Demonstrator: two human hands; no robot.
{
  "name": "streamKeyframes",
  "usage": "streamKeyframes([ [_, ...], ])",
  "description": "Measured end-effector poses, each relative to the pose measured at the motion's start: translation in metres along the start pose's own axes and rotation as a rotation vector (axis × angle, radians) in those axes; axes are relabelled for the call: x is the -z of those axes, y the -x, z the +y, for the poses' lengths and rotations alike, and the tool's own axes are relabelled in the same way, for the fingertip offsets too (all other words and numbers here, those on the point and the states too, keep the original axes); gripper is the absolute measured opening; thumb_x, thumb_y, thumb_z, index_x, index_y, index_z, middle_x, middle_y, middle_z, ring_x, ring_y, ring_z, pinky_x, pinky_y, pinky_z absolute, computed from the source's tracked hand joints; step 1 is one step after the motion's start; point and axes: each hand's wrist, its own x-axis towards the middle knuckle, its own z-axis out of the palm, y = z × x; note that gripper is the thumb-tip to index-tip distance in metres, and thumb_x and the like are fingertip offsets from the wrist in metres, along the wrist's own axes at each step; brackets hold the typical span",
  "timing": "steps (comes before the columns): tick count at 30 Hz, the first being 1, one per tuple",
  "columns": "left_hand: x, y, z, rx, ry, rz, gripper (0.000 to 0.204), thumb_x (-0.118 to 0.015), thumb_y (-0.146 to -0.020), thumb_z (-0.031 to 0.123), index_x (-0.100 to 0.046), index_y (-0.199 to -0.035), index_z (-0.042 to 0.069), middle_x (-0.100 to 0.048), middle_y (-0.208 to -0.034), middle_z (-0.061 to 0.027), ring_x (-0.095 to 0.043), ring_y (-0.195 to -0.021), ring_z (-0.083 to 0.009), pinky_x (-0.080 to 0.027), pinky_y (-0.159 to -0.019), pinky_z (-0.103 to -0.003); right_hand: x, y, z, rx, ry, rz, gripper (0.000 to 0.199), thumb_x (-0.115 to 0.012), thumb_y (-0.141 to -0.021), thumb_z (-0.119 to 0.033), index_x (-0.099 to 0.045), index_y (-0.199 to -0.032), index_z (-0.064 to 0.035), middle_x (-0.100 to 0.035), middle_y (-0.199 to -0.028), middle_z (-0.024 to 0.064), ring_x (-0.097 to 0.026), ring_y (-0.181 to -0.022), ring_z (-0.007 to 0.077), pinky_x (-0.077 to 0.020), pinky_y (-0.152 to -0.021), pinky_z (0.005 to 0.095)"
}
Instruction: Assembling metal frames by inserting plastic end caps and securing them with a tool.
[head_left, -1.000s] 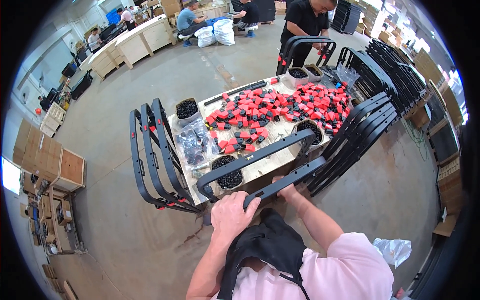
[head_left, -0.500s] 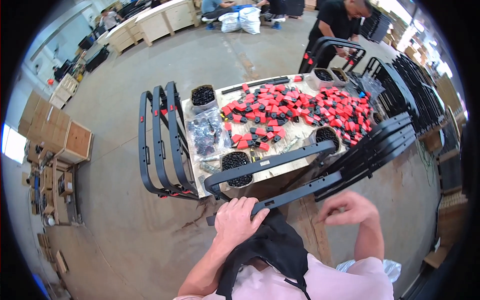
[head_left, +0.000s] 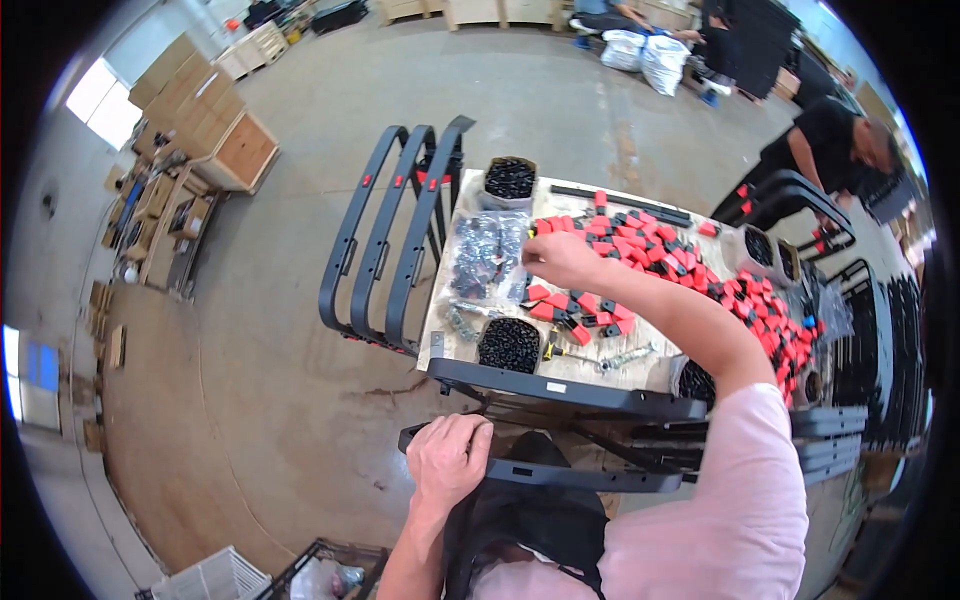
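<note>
"Gripping the end of a black frame (head_left: 590,480), the left hand (head_left: 448,462) is curled tight, just in front of the apron (head_left: 540,525)."

"And the table (head_left: 443,310)?"

"Pale wood, with small black parts (head_left: 508,347) tubbed near its front edge."

"The right hand (head_left: 562,257)?"

"Above the tabletop, between a clear plastic bag (head_left: 485,250) and heaped red-and-black pieces (head_left: 655,240). Fingers bent; I can't tell whether they pinch anything."

"Beyond?"

"Three frames (head_left: 413,255) stand at the left end, on concrete floor (head_left: 270,300). Farther, a wooden crate (head_left: 243,150), a co-worker (head_left: 830,130) in black, then white sacks (head_left: 660,65)."
</note>
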Motion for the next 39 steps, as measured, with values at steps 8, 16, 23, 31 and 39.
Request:
streamKeyframes([
  [8,0.000,0.003,0.007,0.099,-0.042,0.058,0.010,-0.082,-0.087,0.017,-0.075,-0.083,0.012,-0.072,-0.077,-0.0031,-0.068,-0.069,-0.0250,-0.052,-0.065,-0.038,-0.138,-0.117,0.063,-0.020,0.151,-0.162,0.021,-0.063,-0.098,-0.019,-0.076,-0.108,-0.0049,-0.079,-0.109,0.0214,-0.077,-0.105,0.0407,-0.0605,-0.093,0.0535],
  [16,-0.002,-0.006,0.003,0.099,-0.039,0.065,0.009,-0.083,-0.080,0.010,-0.074,-0.082,0.011,-0.071,-0.074,-0.0035,-0.063,-0.063,-0.0245,-0.048,-0.061,-0.037,-0.143,-0.106,0.085,-0.051,0.472,-0.354,0.037,-0.058,-0.104,-0.017,-0.056,-0.139,-0.0065,-0.079,-0.115,0.0218,-0.079,-0.107,0.0404,-0.0626,-0.092,0.0524],
  [23,-0.006,-0.015,0.007,0.091,-0.077,0.039,0.010,-0.084,-0.083,0.016,-0.074,-0.081,0.014,-0.068,-0.072,-0.0011,-0.064,-0.064,-0.0222,-0.047,-0.061,-0.037,-0.121,-0.088,0.087,0.079,0.198,-0.024,0.027,-0.064,-0.105,-0.029,-0.073,-0.118,-0.0064,-0.079,-0.108,0.0182,-0.078,-0.101,0.0351,-0.0618,-0.087,0.0491],
  [31,0.000,-0.012,0.008,0.065,0.029,0.034,0.006,-0.081,-0.086,0.013,-0.075,-0.085,0.011,-0.071,-0.076,-0.0028,-0.066,-0.067,-0.0244,-0.051,-0.064,-0.038,-0.021,-0.002,0.002,-0.105,-0.619,0.031,0.028,-0.071,-0.105,-0.015,-0.071,-0.130,-0.0024,-0.078,-0.102,0.0103,-0.076,-0.094,0.0188,-0.0600,-0.085,0.0342],
  [39,0.014,-0.013,-0.001,0.075,0.216,-0.084,0.010,-0.079,-0.090,0.013,-0.078,-0.098,0.008,-0.074,-0.083,-0.0066,-0.070,-0.071,-0.0241,-0.054,-0.065,-0.037,0.063,0.111,-0.090,-0.133,-0.770,0.126,0.022,-0.073,-0.105,-0.009,-0.070,-0.124,0.0006,-0.074,-0.109,0.0050,-0.069,-0.097,0.0091,-0.0575,-0.087,0.0281],
])
